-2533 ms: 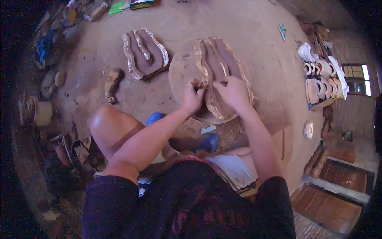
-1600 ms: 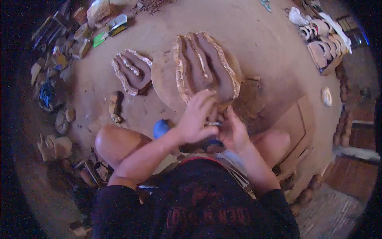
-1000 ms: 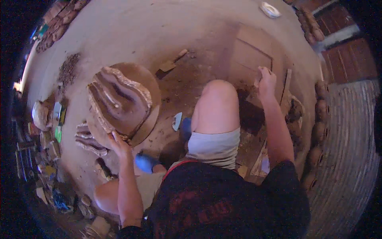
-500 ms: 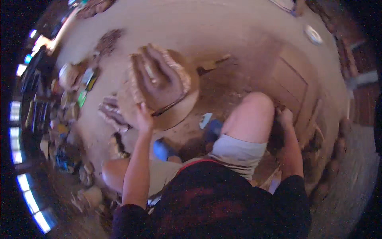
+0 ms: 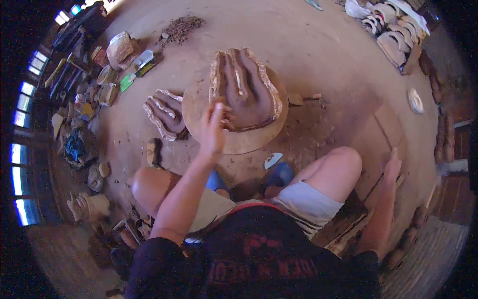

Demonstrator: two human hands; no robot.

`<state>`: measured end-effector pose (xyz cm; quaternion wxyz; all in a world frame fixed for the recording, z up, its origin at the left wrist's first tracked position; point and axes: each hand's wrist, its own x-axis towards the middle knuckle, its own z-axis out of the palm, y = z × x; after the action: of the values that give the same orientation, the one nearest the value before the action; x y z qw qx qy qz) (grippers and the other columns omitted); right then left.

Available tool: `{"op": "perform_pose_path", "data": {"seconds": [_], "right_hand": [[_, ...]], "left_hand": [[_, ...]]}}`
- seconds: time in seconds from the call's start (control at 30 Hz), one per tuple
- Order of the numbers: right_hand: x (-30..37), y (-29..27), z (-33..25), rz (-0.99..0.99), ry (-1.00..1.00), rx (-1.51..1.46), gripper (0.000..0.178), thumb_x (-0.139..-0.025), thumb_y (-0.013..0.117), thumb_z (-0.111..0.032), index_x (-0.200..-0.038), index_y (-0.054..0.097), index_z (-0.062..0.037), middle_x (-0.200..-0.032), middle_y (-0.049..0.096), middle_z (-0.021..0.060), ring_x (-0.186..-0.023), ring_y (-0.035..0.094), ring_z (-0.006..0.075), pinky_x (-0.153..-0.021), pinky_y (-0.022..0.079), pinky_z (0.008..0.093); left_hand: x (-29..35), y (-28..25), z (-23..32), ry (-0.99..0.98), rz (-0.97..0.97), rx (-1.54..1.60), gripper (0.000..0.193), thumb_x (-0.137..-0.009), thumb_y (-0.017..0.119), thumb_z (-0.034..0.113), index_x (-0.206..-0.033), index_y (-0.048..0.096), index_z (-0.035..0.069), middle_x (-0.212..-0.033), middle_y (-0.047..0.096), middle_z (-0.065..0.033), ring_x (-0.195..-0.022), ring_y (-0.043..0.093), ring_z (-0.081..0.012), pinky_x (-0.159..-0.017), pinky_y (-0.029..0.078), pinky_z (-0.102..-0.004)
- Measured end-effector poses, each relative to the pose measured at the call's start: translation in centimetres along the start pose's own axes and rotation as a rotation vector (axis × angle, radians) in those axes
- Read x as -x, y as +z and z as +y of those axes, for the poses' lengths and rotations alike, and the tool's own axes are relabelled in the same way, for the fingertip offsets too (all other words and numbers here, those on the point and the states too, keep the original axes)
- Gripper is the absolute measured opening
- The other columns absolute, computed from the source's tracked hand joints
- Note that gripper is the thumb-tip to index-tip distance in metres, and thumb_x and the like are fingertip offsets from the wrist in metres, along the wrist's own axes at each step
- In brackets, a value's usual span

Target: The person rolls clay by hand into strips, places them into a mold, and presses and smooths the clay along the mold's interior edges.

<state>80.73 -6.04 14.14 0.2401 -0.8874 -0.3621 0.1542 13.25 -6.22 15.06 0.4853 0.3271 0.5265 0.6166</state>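
Observation:
A mould (image 5: 249,107) with a pale, rough rim and brown clay lining stands on a round board (image 5: 239,147) ahead of me. Its grooves run away from me, and a thin whitish strip lies in the middle. My left hand (image 5: 214,130) is raised at the mould's near left corner, fingers apart and holding nothing; I cannot tell whether it touches the rim. My right hand (image 5: 392,165) is stretched out beyond my right knee, over a flat brown slab (image 5: 381,132) on the floor. Its fingers are smeared and partly hidden, so any grip is unclear.
A smaller clay-lined mould (image 5: 167,113) lies left of the board. A white scraper-like piece (image 5: 272,160) sits near my feet. Brown crumbs (image 5: 183,30) are heaped far left, curved pale pieces (image 5: 396,35) far right. A white ring (image 5: 415,100) lies at right; assorted clutter (image 5: 89,107) lines the left.
The view has swung left, shifting the scene rightward. My left hand has come up off the mould's near edge. My right hand has moved from beside my knee farther out to the right.

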Motion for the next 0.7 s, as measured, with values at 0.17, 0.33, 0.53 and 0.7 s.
{"op": "perform_pose_path", "data": {"seconds": [0.17,0.33,0.53,0.7], "right_hand": [[13.5,3.6,-14.5,0.351,-0.391,-0.381,0.058,-0.109,0.047,-0.046,-0.109,0.063,0.0097,-0.093,0.064,0.0189,-0.085,0.061,0.0295,-0.075,0.047,0.0455],[30.6,11.2,-21.9,-0.054,-0.836,-0.682,0.071,-0.104,0.038,-0.06,-0.128,0.053,0.0055,-0.122,0.048,0.0187,-0.112,0.042,0.0309,-0.094,0.03,0.0477],[35.5,16.2,-26.5,-0.421,-1.176,-0.782,0.093,-0.099,0.027,-0.076,-0.15,0.041,0.0004,-0.156,0.029,0.0183,-0.145,0.02,0.0326,-0.117,0.01,0.0505],[41.9,15.4,-32.0,-0.655,-0.614,-1.057,0.107,-0.097,0.019,-0.084,-0.164,0.022,-0.0006,-0.174,0.018,0.0181,-0.162,0.008,0.0332,-0.129,0.002,0.0489]], "left_hand": [[2.8,4.5,-0.9,-0.161,-0.296,0.252,0.047,-0.111,0.051,0.043,-0.137,0.058,0.005,-0.116,0.066,-0.0078,-0.102,0.065,-0.0168,-0.085,0.053,-0.0327],[3.1,6.9,-0.4,-0.318,-0.255,0.372,0.054,-0.112,0.041,0.049,-0.136,0.062,0.005,-0.111,0.073,-0.0128,-0.106,0.07,-0.0244,-0.097,0.053,-0.0411],[5.6,6.4,-1.2,-0.257,-0.409,0.268,0.067,-0.112,0.029,0.056,-0.141,0.055,0.001,-0.121,0.065,-0.0137,-0.116,0.06,-0.0246,-0.106,0.044,-0.0364],[7.2,6.8,-3.6,0.043,-0.459,0.33,0.078,-0.112,0.019,0.059,-0.167,0.014,0.003,-0.171,0.02,-0.01,-0.157,0.018,-0.0222,-0.128,0.018,-0.0373]]}}
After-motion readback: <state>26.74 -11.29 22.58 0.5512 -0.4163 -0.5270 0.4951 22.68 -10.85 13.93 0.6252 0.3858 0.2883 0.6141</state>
